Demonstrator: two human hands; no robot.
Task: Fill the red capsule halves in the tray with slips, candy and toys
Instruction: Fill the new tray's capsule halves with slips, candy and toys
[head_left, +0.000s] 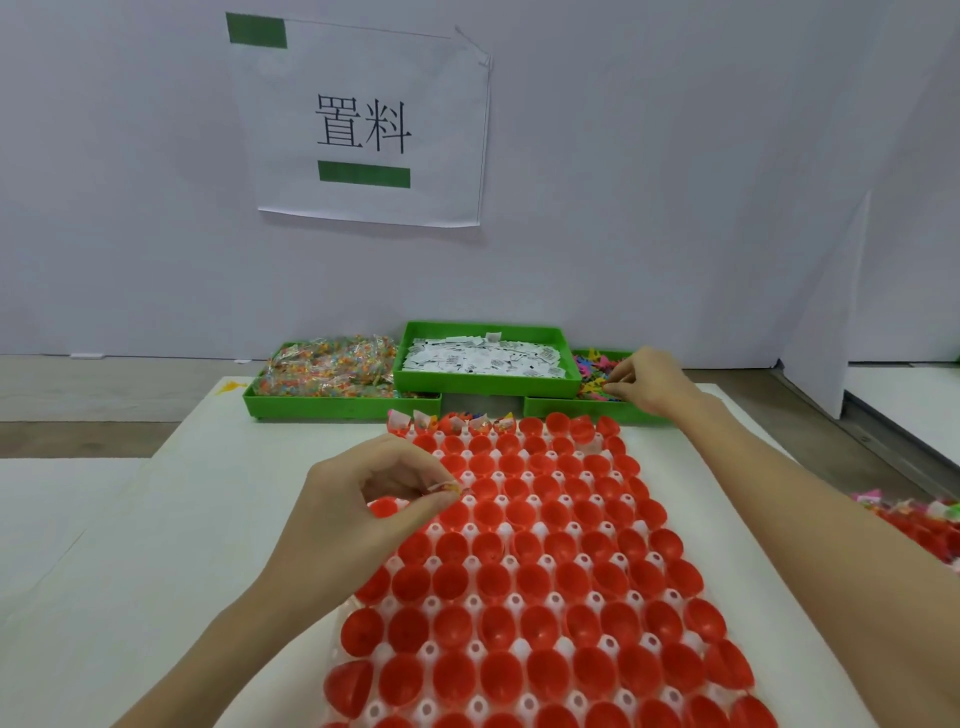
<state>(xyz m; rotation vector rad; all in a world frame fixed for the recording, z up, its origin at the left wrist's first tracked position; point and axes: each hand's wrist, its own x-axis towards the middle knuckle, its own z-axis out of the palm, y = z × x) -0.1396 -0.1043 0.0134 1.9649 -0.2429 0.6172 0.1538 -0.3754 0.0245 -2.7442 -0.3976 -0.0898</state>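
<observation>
Capsule halves (524, 571) fill tray (470, 603); left hand (363, 499) fingers pinch a candy (448, 487) above it, right hand (649, 382) fingers pinch toys (592, 371) in the green bin (571, 408).

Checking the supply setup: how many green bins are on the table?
3: the candy bin at left, the slip bin raised in the middle, the toy bin at right, where the right hand reaches.

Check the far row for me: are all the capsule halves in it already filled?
No. Only the leftmost few capsule halves of the far row hold slips and candy, while those at its right end are bare red.
</observation>
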